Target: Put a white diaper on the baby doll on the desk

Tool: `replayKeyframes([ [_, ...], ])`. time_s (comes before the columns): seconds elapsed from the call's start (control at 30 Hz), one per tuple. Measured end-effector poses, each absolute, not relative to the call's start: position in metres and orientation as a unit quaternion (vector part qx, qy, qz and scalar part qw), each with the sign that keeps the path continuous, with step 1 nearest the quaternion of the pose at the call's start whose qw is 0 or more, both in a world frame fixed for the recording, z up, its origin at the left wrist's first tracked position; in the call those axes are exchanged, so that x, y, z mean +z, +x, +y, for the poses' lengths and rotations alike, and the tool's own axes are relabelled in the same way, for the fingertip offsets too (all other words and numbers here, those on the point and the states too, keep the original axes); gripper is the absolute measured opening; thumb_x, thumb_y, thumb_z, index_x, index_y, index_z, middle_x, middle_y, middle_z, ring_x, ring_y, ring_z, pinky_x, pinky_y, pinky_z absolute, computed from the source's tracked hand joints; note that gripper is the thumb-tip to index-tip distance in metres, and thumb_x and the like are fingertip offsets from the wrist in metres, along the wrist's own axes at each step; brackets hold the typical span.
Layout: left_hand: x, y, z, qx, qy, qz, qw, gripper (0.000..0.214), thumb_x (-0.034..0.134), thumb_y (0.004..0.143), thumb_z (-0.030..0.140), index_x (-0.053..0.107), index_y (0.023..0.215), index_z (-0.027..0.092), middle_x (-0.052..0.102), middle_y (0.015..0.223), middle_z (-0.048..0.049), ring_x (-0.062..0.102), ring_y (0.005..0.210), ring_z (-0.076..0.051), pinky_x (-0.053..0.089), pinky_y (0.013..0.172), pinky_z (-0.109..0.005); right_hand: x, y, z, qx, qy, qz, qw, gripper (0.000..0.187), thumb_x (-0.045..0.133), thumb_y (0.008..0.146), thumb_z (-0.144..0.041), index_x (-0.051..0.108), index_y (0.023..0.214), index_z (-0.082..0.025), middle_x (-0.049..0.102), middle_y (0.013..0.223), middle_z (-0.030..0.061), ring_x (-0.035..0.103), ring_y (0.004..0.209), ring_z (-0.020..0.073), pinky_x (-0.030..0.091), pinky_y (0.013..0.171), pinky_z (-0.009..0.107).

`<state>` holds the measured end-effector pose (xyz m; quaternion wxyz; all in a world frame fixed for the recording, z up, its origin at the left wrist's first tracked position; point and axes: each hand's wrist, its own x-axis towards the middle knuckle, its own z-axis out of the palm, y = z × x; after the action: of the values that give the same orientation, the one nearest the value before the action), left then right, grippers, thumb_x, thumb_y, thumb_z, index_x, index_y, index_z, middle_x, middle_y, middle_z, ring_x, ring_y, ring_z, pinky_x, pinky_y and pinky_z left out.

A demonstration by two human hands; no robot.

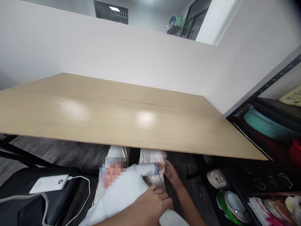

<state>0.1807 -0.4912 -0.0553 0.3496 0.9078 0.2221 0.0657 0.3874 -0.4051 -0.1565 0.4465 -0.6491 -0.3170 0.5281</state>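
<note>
A baby doll (123,191) in a white suit with blue cuffs lies across my lap below the table's front edge. My left hand (153,202) rests on the doll's body, its fingers curled over the white suit. My right hand (171,174) reaches in from the right, fingertips pinched at the doll's small hand (160,166) and a white, diaper-like cloth (151,156) just behind it. The table edge hides part of the cloth, and I cannot tell which of the two the fingers grip.
A light wooden table (116,115) fills the middle, backed by a white partition. A white power bank (49,183) with its cable lies on a black seat at left. A black shelf rack (270,84) at right holds a teal basin (266,125), bowls (232,203) and packets.
</note>
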Motion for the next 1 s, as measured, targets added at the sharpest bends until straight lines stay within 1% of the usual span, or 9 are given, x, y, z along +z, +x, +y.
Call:
replayKeyframes([
  [0.23,-0.035,0.175,-0.493,0.085,0.909,0.227,0.34,0.058,0.08,0.069,0.054,0.063,0.117,0.026,0.073,0.116,-0.0059,0.066,0.103,-0.033,0.043,0.099,-0.046,-0.171,0.424,-0.413,0.407,-0.718,-0.309,0.472,0.059,0.064,0.058,-0.08,0.06,0.079,-0.024,0.068,0.076,0.0068,0.067,0.075,0.0265,0.056,0.067,0.039],
  [0.3,-0.024,0.173,-0.493,0.076,0.911,0.224,0.337,0.058,0.08,0.07,0.052,0.063,0.119,0.026,0.072,0.117,-0.0061,0.065,0.104,-0.032,0.042,0.099,-0.045,-0.172,0.422,-0.423,0.345,-0.733,-0.327,0.487,0.06,0.063,0.061,-0.078,0.063,0.086,-0.024,0.07,0.085,0.0086,0.067,0.082,0.0288,0.056,0.07,0.042],
  [0.43,-0.01,0.168,-0.492,0.052,0.923,0.212,0.318,0.054,0.077,0.075,0.053,0.061,0.118,0.025,0.071,0.117,-0.0044,0.064,0.104,-0.029,0.041,0.099,-0.042,-0.165,0.402,-0.44,0.245,-0.721,-0.414,0.499,0.061,0.066,0.071,-0.07,0.069,0.106,-0.021,0.07,0.118,0.016,0.065,0.108,0.0332,0.055,0.09,0.049],
  [0.5,-0.01,0.166,-0.492,0.058,0.928,0.205,0.304,0.053,0.076,0.076,0.053,0.06,0.118,0.024,0.071,0.116,-0.0029,0.064,0.103,-0.027,0.04,0.098,-0.04,-0.156,0.392,-0.441,0.229,-0.699,-0.473,0.485,0.054,0.064,0.08,-0.063,0.07,0.111,-0.02,0.07,0.121,0.0165,0.066,0.11,0.0323,0.055,0.094,0.049],
  [0.6,-0.019,0.167,-0.494,0.067,0.94,0.188,0.278,0.051,0.071,0.083,0.057,0.058,0.12,0.025,0.071,0.114,-0.0019,0.064,0.103,-0.026,0.039,0.096,-0.039,-0.136,0.384,-0.43,0.228,-0.663,-0.552,0.451,0.043,0.052,0.095,-0.055,0.072,0.112,-0.02,0.071,0.117,0.0147,0.069,0.109,0.0294,0.055,0.099,0.047],
  [0.7,-0.029,0.17,-0.496,0.053,0.955,0.171,0.235,0.049,0.068,0.088,0.058,0.058,0.119,0.022,0.072,0.113,-0.0043,0.065,0.103,-0.027,0.039,0.094,-0.041,-0.116,0.382,-0.404,0.258,-0.614,-0.636,0.39,0.04,0.049,0.101,-0.051,0.073,0.116,-0.023,0.074,0.12,0.0119,0.069,0.116,0.0276,0.053,0.105,0.045],
  [0.77,-0.034,0.173,-0.498,0.048,0.962,0.164,0.214,0.053,0.072,0.086,0.059,0.058,0.118,0.02,0.072,0.113,-0.0064,0.066,0.103,-0.029,0.04,0.094,-0.043,-0.107,0.378,-0.383,0.287,-0.577,-0.688,0.335,0.04,0.056,0.099,-0.051,0.073,0.123,-0.025,0.074,0.128,0.0099,0.067,0.124,0.0283,0.049,0.112,0.045],
  [0.87,-0.037,0.175,-0.498,0.047,0.965,0.159,0.202,0.058,0.078,0.082,0.06,0.058,0.116,0.018,0.072,0.112,-0.0079,0.066,0.102,-0.029,0.041,0.094,-0.044,-0.102,0.366,-0.354,0.324,-0.53,-0.742,0.253,0.049,0.068,0.092,-0.054,0.071,0.132,-0.027,0.072,0.137,0.0077,0.063,0.133,0.0305,0.046,0.117,0.046],
  [1.0,-0.039,0.176,-0.499,0.048,0.969,0.161,0.182,0.056,0.079,0.082,0.058,0.059,0.116,0.018,0.073,0.11,-0.0068,0.066,0.101,-0.028,0.044,0.094,-0.044,-0.112,0.343,-0.327,0.348,-0.504,-0.769,0.183,0.054,0.073,0.086,-0.058,0.072,0.131,-0.028,0.074,0.135,0.0075,0.066,0.128,0.0321,0.047,0.115,0.045],
])
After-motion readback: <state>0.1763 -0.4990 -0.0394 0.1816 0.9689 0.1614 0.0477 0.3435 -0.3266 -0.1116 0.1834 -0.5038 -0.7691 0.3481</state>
